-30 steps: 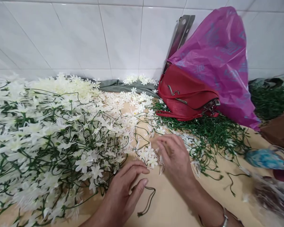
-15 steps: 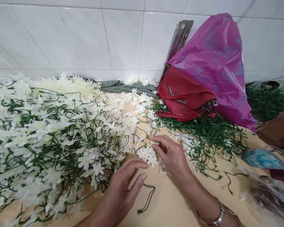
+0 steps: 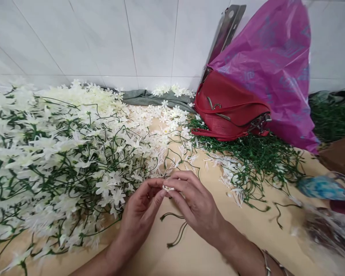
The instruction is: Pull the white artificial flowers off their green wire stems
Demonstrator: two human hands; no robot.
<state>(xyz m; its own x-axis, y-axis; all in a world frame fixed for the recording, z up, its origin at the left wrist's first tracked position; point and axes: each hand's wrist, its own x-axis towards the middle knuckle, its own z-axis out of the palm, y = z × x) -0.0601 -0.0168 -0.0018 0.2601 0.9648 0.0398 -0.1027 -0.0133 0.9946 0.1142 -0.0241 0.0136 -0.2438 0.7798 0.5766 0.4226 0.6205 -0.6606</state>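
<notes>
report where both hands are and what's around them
Left hand and right hand together, small white piece at fingertips. Loose green stems below. Nothing visibly blocking the hands.

This looks like a small craft workspace, whether home or workshop unclear: artificial white flowers [image 3: 50, 153] heaped left of the right grip [image 3: 197, 207], green stems [image 3: 258, 155] beyond its right on the table [image 3: 195, 258], personal red handbag [image 3: 230, 101] and tiled wall [image 3: 152, 38] farther beyond.

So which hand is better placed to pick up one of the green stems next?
Probably the right hand: it is nearer the green stems beneath the red handbag. The left hand is farther off, beside the white flowers. Both have their fingertips at a small white piece, though.
</notes>
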